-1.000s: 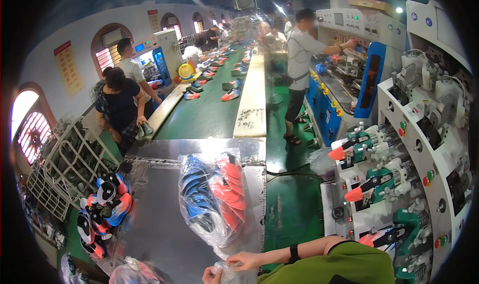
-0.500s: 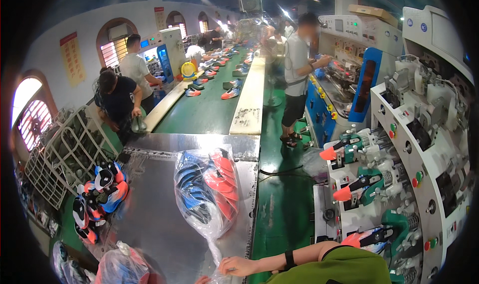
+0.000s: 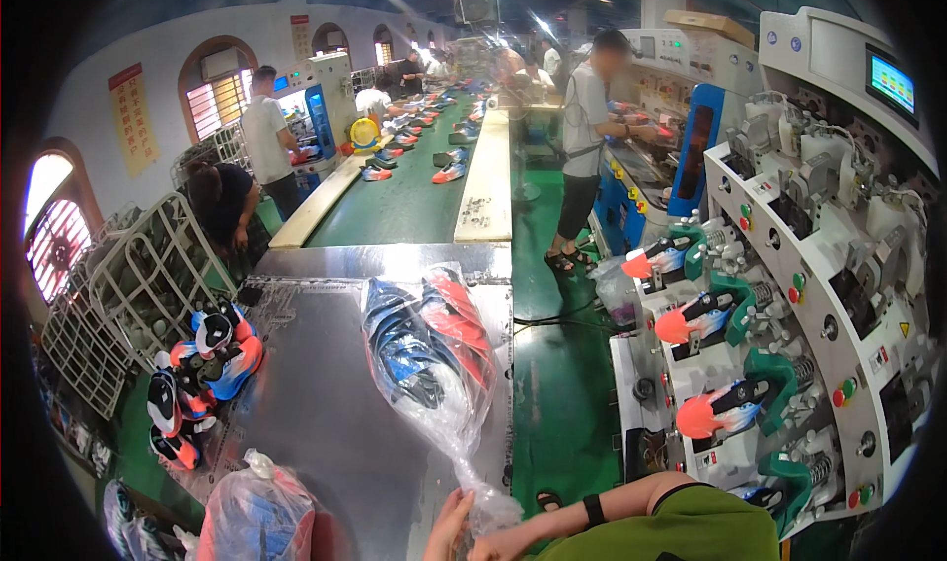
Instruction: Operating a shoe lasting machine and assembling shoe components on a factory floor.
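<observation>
A clear plastic bag (image 3: 456, 418) lies on the metal table, filled with stacked shoe uppers (image 3: 400, 339) in blue, black and coral. Its gathered neck runs toward me and flares into loose plastic at the near edge. My left hand (image 3: 450, 527) is closed at the left side of that neck, its fingertips against the plastic. Just right of it my right hand (image 3: 499, 543), with a dark band on the wrist, is closed on the loose end; the lower frame edge cuts off part of both hands.
Another filled bag (image 3: 258, 512) sits at the near left. Several finished-looking shoes (image 3: 212, 364) pile at the table's left edge, beside white wire racks (image 3: 158, 275). A green conveyor (image 3: 390, 201) carries shoes beyond. Shoe machines (image 3: 789, 295) line the right; people work nearby.
The bag's neck has swung rightward, and my left hand has risen into view beside it. My view has shifted slightly. The person at the left has bent lower.
</observation>
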{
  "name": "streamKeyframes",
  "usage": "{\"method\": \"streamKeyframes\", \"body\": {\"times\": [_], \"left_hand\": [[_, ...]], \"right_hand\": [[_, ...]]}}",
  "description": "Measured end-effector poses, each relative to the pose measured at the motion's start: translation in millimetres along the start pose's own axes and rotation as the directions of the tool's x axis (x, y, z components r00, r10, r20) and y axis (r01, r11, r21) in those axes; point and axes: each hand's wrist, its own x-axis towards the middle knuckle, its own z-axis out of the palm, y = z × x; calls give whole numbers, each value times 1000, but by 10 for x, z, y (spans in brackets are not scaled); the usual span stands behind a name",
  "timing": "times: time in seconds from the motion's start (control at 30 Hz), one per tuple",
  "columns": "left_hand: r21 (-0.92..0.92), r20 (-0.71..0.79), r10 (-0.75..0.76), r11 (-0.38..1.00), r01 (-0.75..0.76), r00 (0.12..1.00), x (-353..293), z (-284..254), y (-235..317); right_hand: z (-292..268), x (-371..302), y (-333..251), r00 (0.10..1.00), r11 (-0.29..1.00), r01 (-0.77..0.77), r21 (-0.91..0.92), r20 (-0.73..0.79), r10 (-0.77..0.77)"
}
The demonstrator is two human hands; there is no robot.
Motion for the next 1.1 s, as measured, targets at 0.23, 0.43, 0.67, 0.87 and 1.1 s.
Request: {"method": "streamKeyframes", "body": {"times": [0.23, 0.43, 0.67, 0.87, 1.1], "left_hand": [[164, 26, 399, 903, -397, 917, 33, -9, -319], [-367, 157, 77, 930, -15, 985, -83, -697, -505], [159, 45, -15, 987, 8, 999, -707, -572, -872], [11, 114, -124, 992, 123, 986, -1155, -729, -779], [470, 163, 210, 842, -263, 964, -1042, -969, -522]], "right_hand": [[-22, -105, -85, 453, 980, -64, 191, -869, 199], [32, -469, 475, 81, 581, -239, 778, -580, 811], [640, -227, 543, 518, 231, 279, 932, -349, 781], [873, -110, 117, 225, 335, -307, 891, -275, 935], [946, 451, 142, 211, 573, -62, 817, -550, 808]]}}
